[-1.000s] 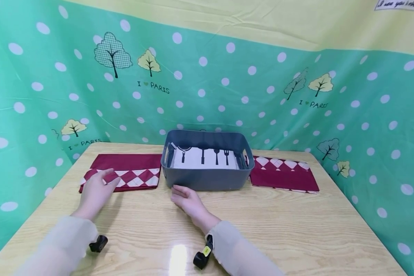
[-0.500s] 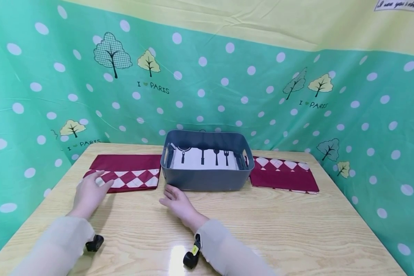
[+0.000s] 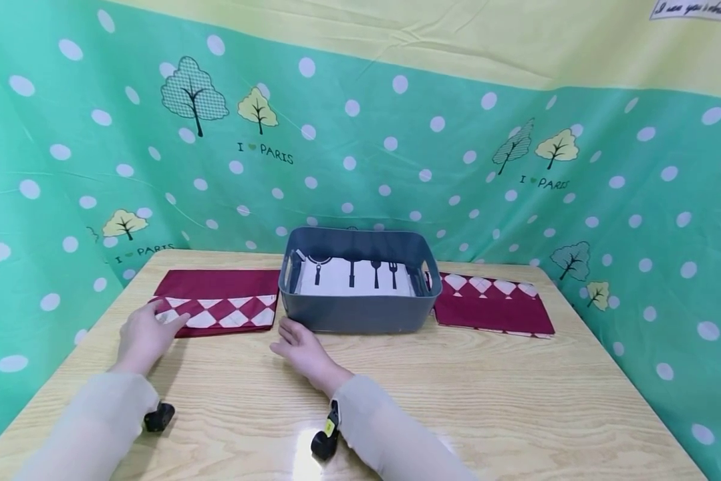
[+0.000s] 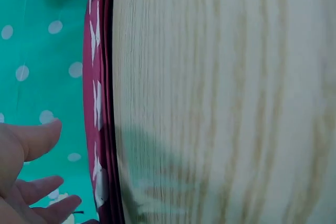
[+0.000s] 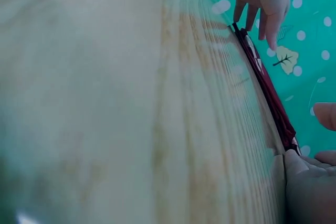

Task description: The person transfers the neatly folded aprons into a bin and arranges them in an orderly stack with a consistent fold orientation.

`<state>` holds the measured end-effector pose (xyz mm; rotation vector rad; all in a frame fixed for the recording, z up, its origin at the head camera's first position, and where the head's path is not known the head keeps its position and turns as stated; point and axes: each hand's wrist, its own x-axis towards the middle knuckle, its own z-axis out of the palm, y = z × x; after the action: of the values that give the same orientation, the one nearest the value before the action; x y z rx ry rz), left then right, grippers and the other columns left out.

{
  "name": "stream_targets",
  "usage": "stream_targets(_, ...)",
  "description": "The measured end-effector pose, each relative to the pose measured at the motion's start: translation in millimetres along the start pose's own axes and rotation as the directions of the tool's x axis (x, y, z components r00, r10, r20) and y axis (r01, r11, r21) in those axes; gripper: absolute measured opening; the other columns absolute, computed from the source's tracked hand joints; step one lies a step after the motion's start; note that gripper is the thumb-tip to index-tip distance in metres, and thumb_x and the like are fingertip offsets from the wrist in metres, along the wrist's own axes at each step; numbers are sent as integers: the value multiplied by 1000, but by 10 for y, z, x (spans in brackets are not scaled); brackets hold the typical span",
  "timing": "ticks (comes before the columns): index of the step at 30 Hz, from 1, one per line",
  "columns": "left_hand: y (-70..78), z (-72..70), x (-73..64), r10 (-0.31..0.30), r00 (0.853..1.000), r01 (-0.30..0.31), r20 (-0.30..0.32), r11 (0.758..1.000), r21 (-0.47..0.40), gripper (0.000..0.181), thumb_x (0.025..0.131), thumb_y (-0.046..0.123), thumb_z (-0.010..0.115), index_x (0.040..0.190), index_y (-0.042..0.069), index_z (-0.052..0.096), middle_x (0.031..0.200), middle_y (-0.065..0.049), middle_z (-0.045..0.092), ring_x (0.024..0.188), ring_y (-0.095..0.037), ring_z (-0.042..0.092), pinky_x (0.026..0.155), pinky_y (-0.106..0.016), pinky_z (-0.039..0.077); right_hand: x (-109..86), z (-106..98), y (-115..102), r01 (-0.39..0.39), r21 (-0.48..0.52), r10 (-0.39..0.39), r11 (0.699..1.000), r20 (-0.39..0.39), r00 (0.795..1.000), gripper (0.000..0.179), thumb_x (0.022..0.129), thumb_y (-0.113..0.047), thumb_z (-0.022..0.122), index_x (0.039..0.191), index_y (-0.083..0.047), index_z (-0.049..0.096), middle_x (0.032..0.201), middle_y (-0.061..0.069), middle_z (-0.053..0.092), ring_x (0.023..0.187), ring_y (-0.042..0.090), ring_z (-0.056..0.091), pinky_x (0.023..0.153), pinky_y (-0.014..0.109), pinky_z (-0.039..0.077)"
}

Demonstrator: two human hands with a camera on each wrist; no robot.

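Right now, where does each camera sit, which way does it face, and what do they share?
Head: on the person's head, facing forward and down at the table, basket and left red cloth; left hand, right hand and both sleeves show.
Left wrist: worn there, image turned sideways, facing low over the table past the left red cloth; part of the left hand shows lower left.
Right wrist: worn there, facing low across the table; right hand lower right, left hand at top.
Shared by all: left hand, left red cloth, table.
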<state>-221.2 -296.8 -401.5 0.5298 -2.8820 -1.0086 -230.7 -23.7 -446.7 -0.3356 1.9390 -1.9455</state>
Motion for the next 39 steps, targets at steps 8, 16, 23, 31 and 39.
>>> stream_targets(8,-12,-11,81,-42,999,43,-16,999,29,82,97,35,59,151,-12,19,148,-42,26,131,-59,25,107,-66,27,61,24,-18,-12,2,12,1000,37,999,63,98,-5,57,152,4,27,159,19,31,148,33,31,119,42,32)
stream_targets(16,-3,27,88,-52,998,46,29,981,187,92,90,41,67,143,-20,24,137,-47,26,116,-60,29,94,-67,38,84,-10,-37,-38,15,37,999,80,996,63,99,-7,56,153,2,27,160,17,31,149,30,30,119,42,30)
stream_targets(23,-60,-1,115,-79,997,74,14,973,217,83,95,47,59,133,-23,37,125,-45,36,105,-55,36,86,-62,41,108,10,-33,-65,9,64,998,108,992,65,100,-12,57,155,-2,25,161,12,30,149,26,29,120,41,30)
stream_targets(31,-103,14,122,-93,995,85,19,963,256,82,89,44,68,121,-26,41,111,-43,44,99,-52,39,79,-57,42,148,20,-18,-82,23,79,996,114,990,65,100,-12,57,156,-3,25,163,10,28,150,25,28,121,40,29)
stream_targets(39,-122,-2,142,-83,995,65,55,960,272,81,88,47,68,117,-26,47,106,-42,43,97,-52,35,75,-56,41,140,-7,-21,-80,23,77,997,97,992,62,101,-15,56,154,-2,28,161,11,31,149,26,30,121,42,27)
